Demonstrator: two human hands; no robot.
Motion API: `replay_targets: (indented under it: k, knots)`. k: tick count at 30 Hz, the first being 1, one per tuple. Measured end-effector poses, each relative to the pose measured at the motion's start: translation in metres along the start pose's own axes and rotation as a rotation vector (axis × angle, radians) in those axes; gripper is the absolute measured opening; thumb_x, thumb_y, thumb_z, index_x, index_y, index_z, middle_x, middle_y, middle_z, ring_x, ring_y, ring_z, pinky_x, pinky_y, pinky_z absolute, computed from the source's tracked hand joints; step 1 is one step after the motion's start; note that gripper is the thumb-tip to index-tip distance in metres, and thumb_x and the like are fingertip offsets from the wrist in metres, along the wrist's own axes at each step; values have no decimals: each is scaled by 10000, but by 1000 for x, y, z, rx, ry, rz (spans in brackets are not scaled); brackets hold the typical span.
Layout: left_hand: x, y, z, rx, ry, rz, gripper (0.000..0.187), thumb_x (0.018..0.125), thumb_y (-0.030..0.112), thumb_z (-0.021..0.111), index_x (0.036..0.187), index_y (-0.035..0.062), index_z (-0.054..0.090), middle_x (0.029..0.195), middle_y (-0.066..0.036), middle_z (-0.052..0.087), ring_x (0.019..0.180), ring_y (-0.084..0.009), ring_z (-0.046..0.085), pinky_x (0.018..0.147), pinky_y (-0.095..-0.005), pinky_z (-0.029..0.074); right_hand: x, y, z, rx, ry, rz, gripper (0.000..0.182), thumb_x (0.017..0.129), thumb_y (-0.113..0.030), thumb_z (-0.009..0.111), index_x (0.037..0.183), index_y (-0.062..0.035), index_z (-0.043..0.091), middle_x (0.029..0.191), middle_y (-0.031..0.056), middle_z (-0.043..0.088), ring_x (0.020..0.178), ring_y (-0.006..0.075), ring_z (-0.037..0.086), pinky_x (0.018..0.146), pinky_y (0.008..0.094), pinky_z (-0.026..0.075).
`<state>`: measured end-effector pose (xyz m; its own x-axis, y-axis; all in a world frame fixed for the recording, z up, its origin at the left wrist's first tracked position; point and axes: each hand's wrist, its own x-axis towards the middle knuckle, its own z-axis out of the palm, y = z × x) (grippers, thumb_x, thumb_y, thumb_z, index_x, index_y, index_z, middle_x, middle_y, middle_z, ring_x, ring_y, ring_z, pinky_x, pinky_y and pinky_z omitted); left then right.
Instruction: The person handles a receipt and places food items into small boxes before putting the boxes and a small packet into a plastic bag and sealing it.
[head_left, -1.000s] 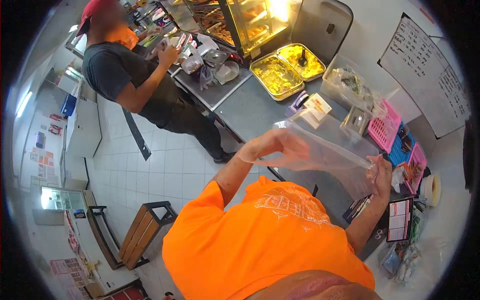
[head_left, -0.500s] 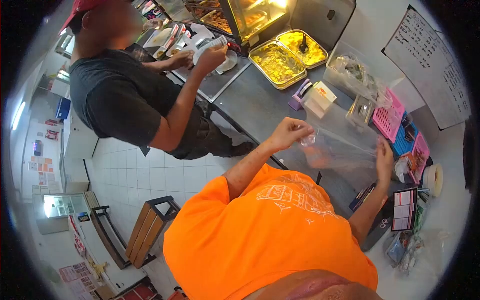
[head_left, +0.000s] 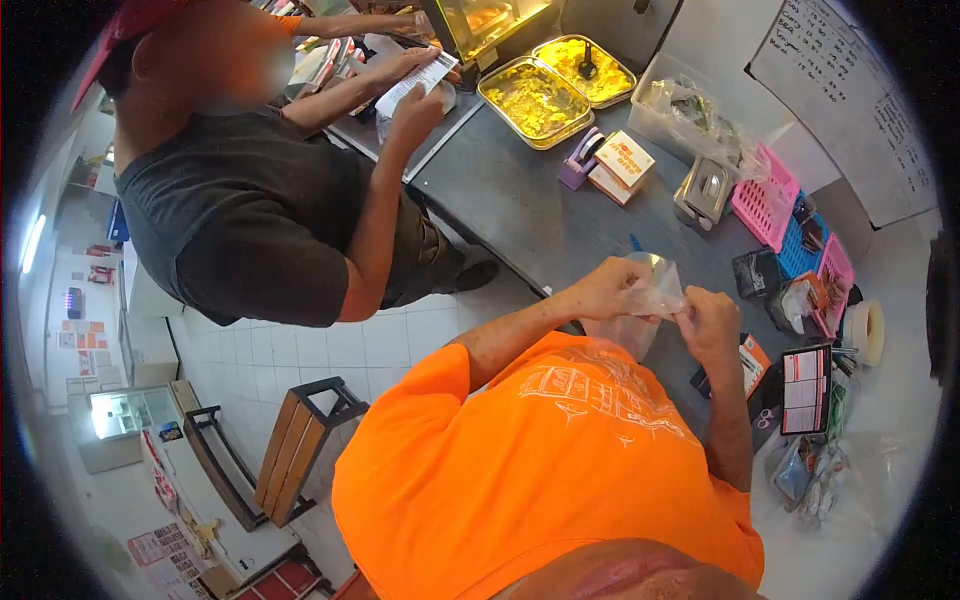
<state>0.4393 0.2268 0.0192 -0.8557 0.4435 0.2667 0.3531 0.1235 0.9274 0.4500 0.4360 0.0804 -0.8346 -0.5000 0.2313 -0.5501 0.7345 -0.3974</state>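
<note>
A clear plastic bag (head_left: 625, 333) is bunched between my two hands, over the near edge of the dark counter (head_left: 500, 200). My left hand (head_left: 612, 288) has its fingers wrapped round the gathered top of the bag. Pinched on the same bag from the other side is my right hand (head_left: 708, 322), its fingertips close to the left ones. The lower part of the bag hangs below my left hand. Just what lies between the fingertips is too small to make out.
Two trays of yellow food (head_left: 540, 105) sit at the back, near a purple tape dispenser (head_left: 578, 160) and a small printed box (head_left: 625, 160). Pink baskets (head_left: 765, 200) and a steel container (head_left: 705, 190) stand right. A co-worker (head_left: 250, 190) holds a paper (head_left: 420, 82) on the left.
My hands have come together, and the bag stretched between them is now bunched. The co-worker's paper is raised and unfolded to view. Another person's orange-sleeved arm has appeared at the top.
</note>
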Motion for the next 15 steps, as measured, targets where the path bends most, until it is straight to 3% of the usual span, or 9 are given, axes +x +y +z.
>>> replay_targets:
  k: [1,4,5,12,15]
  knots:
    - [-1,-5,5,43,37,42,188,793,129,769,789,43,602,706,-55,604,697,-57,518,599,-285,458,-3,1,-6,-61,0,-30,336,828,-223,665,675,-16,450,618,139,532,592,370,554,524,404,396]
    - [-10,-19,-19,-321,226,-352,286,789,95,767,668,53,511,627,30,514,621,-34,445,528,-260,390,-15,34,-21,-147,5,160,265,803,-201,664,711,-33,481,646,132,550,603,352,572,540,420,408]
    - [-14,-5,-17,-310,257,-232,386,788,49,752,618,72,407,616,86,424,603,-11,391,505,-238,327,-18,36,-26,-112,8,152,260,803,-199,664,715,-36,482,651,129,550,607,352,574,543,423,410]
    - [-37,-21,-38,-103,356,-284,310,809,-4,679,627,67,439,630,87,417,642,-22,402,544,-232,347,-34,53,-37,-103,143,-34,262,824,-153,675,713,-27,474,661,135,533,580,350,551,529,430,402]
    - [-31,-23,-35,-222,745,-337,279,832,-4,623,633,55,436,633,54,425,590,-40,420,583,-242,443,-39,72,-29,-158,248,-29,270,853,-155,675,712,-29,482,653,115,545,566,315,556,528,402,406]
